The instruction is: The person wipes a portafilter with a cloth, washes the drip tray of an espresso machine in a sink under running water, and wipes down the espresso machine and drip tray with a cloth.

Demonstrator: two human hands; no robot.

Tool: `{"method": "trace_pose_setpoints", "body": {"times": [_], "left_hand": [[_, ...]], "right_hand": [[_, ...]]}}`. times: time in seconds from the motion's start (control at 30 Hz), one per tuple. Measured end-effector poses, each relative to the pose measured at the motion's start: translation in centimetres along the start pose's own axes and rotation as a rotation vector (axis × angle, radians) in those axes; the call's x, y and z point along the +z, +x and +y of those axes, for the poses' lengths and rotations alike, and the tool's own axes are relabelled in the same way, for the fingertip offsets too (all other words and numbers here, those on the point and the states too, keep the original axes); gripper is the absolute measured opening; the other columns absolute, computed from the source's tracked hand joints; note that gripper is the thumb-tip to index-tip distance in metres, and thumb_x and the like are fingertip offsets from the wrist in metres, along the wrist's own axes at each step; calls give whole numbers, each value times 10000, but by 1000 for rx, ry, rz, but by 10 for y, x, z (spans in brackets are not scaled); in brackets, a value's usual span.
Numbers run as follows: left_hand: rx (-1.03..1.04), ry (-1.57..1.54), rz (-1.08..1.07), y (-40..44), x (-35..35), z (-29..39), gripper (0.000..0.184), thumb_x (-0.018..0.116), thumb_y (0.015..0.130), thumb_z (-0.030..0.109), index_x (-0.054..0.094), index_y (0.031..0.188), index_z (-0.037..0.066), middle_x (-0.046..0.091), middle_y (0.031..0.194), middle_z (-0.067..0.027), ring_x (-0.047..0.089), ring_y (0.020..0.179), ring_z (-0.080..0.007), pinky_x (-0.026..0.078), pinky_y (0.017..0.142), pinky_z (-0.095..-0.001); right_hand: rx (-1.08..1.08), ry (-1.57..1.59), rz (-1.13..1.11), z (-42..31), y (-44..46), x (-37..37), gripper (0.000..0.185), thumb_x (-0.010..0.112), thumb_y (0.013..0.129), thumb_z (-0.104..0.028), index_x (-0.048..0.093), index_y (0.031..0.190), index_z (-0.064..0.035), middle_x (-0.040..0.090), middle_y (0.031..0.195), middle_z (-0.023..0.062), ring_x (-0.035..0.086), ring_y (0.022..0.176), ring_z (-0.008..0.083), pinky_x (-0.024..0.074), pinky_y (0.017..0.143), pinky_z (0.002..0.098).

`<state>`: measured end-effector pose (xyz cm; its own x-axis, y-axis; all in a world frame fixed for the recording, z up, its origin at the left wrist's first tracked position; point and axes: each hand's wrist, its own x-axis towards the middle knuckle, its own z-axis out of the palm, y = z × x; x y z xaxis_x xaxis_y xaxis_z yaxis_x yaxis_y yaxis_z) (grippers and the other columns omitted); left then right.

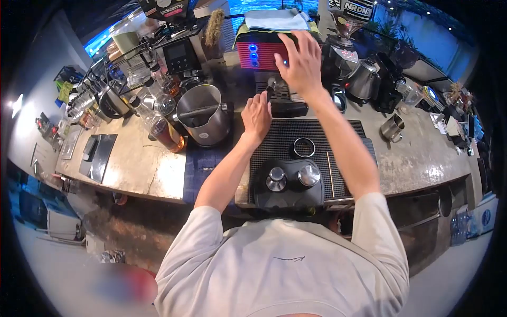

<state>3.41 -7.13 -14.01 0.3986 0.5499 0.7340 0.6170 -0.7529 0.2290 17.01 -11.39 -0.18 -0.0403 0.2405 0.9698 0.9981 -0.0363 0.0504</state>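
My left hand [257, 117] is closed around the dark handle of a portafilter [270, 91] at the front of the espresso machine [266, 55]. The palm hides most of the handle. Raised in front of the machine's red panel, my right hand [302, 66] has its fingers spread and holds nothing. Whether its fingertips touch the machine, I cannot tell. Below the hands lies a black bar mat [338, 132] with a dosing ring [303, 148] and a thin stick [330, 174]. Two metal tampers [276, 179] [309, 175] stand on a black tamping stand [288, 196].
A metal knock box [200, 113] and an amber bottle [168, 134] stand left of my left arm. To the right are a gooseneck kettle [362, 82] and a milk pitcher [392, 128]. Folded cloths [277, 20] lie on the machine, between two coffee grinders [182, 55] [346, 26].
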Motion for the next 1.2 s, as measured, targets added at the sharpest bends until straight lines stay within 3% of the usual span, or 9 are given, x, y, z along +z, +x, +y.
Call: {"method": "trace_pose_setpoints", "body": {"times": [0.13, 0.33, 0.47, 0.5, 0.63, 0.83, 1.0, 1.13, 1.2], "left_hand": [[150, 126, 96, 5, 3, -4, 387, 658, 776, 145, 558, 1142, 65, 618, 915, -114, 597, 766, -283, 503, 645, -379], [198, 57, 190, 2, 13, -15, 341, 622, 817, 125, 560, 1146, 59, 635, 931, -108, 601, 737, -261, 497, 615, -338], [-336, -615, 63, -13, 42, -26, 282, 585, 868, 91, 563, 1143, 35, 645, 1002, -106, 593, 732, -209, 485, 611, -295], [-334, -616, 63, -10, 38, -24, 282, 585, 868, 91, 563, 1143, 35, 645, 1002, -106, 593, 732, -209, 485, 611, -295], [-1097, -1669, -223, 0, 19, -14, 246, 518, 926, 147, 545, 1135, 19, 644, 1000, -143, 574, 666, -222, 456, 552, -263], [-1100, -1502, -252, -2, 15, -6, 231, 523, 920, 142, 543, 1113, 17, 639, 959, -137, 579, 672, -223, 459, 548, -264], [-1090, -1379, -256, 0, 13, -3, 219, 527, 916, 139, 541, 1096, 15, 635, 926, -133, 582, 678, -225, 462, 545, -264], [-136, -176, 0, 8, 13, -1, 213, 555, 855, 83, 546, 1062, 37, 610, 934, -117, 571, 690, -234, 468, 546, -301], [-42, -91, 6, 12, 9, -1, 227, 562, 838, 84, 547, 1060, 42, 604, 930, -114, 568, 695, -239, 471, 553, -311]], "right_hand": [[-144, -258, -227, 18, 22, 30, 438, 563, 877, -351, 532, 1277, -175, 525, 1292, 86, 491, 1170, 290, 379, 949, 400], [-119, -212, -448, 19, 34, 22, 424, 487, 923, -385, 517, 1304, -199, 546, 1309, 64, 521, 1162, 275, 372, 965, 400], [-130, -164, -395, 22, 32, 24, 396, 468, 941, -344, 517, 1304, -194, 582, 1268, 50, 546, 1133, 271, 370, 962, 401], [-128, -167, -394, 23, 32, 24, 396, 468, 941, -344, 517, 1304, -194, 582, 1268, 50, 546, 1133, 271, 370, 962, 401], [-125, -138, -396, 23, 31, 23, 391, 457, 947, -343, 520, 1302, -193, 580, 1276, 56, 548, 1132, 282, 372, 957, 404], [-133, -130, -395, 23, 33, 21, 388, 456, 948, -346, 527, 1298, -195, 581, 1277, 57, 549, 1130, 283, 371, 955, 403], [-185, -116, -250, 24, 31, 26, 360, 499, 911, -329, 577, 1224, -170, 602, 1176, 56, 563, 997, 251, 392, 863, 388], [-114, -120, -392, 22, 33, 22, 390, 458, 946, -353, 536, 1291, -189, 582, 1275, 62, 543, 1136, 281, 364, 956, 405], [-113, -118, -391, 22, 31, 23, 390, 458, 946, -350, 537, 1291, -188, 582, 1276, 62, 542, 1136, 280, 363, 957, 407]]}}
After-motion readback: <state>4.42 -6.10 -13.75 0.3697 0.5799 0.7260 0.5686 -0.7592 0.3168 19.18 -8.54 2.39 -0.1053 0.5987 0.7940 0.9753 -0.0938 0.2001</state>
